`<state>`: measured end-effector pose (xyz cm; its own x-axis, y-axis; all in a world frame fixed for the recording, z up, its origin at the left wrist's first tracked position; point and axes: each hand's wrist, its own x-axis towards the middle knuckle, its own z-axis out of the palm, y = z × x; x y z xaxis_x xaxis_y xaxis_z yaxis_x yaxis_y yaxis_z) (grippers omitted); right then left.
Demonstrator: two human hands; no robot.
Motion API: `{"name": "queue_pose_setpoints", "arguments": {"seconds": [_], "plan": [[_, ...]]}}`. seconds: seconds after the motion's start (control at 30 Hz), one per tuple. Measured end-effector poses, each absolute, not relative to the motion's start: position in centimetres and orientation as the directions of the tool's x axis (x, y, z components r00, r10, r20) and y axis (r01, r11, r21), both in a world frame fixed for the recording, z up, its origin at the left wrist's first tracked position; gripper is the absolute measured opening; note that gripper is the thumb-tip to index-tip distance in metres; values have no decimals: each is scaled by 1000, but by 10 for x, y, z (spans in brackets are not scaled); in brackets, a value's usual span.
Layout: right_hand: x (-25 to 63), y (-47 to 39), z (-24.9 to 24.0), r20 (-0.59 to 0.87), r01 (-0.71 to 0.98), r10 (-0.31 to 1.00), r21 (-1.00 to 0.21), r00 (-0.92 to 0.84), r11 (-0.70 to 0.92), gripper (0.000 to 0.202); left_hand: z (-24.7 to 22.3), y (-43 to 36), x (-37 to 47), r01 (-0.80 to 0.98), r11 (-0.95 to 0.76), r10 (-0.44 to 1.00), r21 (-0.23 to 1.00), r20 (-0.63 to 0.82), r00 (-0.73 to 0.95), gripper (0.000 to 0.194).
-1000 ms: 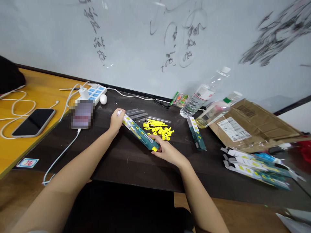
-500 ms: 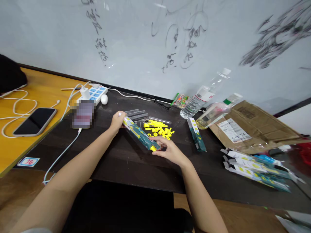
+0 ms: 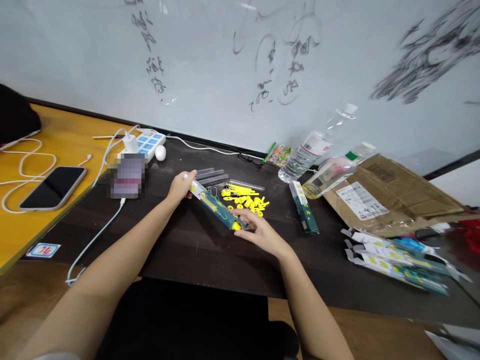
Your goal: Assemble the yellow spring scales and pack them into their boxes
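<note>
A long, narrow green box (image 3: 212, 205) with yellow print slants between my hands over the dark table. My left hand (image 3: 181, 187) grips its white upper end. At the lower end, my right hand (image 3: 258, 230) holds the box with thumb and fingers around a yellow piece (image 3: 236, 226) that shows there. Just behind the box lie several small yellow parts (image 3: 253, 202), a bundle of yellow sticks (image 3: 242, 190) and several clear tubes (image 3: 212, 177). Another green box (image 3: 304, 209) lies to the right of my right hand.
Two bottles (image 3: 303, 156) (image 3: 335, 172) lean near a brown parcel (image 3: 382, 192) at the right, with several flattened boxes (image 3: 397, 265) in front. A phone (image 3: 129, 175), a power strip (image 3: 150, 144) and cables are at the left.
The box between my hands has rolled slightly, so a different face with a yellow picture shows. Both hands stay in nearly the same place.
</note>
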<state>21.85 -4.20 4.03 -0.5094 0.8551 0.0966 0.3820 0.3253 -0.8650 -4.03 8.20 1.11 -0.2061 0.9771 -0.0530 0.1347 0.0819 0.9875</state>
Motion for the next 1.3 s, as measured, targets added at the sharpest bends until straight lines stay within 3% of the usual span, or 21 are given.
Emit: {"name": "queue_pose_setpoints", "arguments": {"seconds": [0.1,0.23,0.33,0.43,0.57,0.77,0.97,1.3], "plan": [[220,-43,43,94,263,866,-932,-491,250,47,16,83,-42,120,106,978,987,-82,-194,37],[222,-38,40,232,162,926,-943,-299,289,41,20,83,-40,37,158,970,987,-148,-194,37],[222,-33,36,345,204,933,-911,-102,359,37,20,83,-38,0,221,960,975,-218,-176,32],[225,-30,34,466,376,884,-826,32,421,35,19,83,-38,22,253,958,967,-247,-144,24],[229,-28,36,495,514,869,-741,-17,432,25,18,83,-41,101,183,977,978,-170,-124,20],[229,-22,33,336,265,941,-904,-44,335,20,20,83,-45,158,169,981,973,-151,-123,16],[231,-25,39,289,131,940,-940,-180,314,22,19,87,-48,197,252,962,947,-222,-160,16],[234,-26,35,318,310,919,-871,-235,381,22,20,88,-53,275,199,974,941,-159,-160,17]]}}
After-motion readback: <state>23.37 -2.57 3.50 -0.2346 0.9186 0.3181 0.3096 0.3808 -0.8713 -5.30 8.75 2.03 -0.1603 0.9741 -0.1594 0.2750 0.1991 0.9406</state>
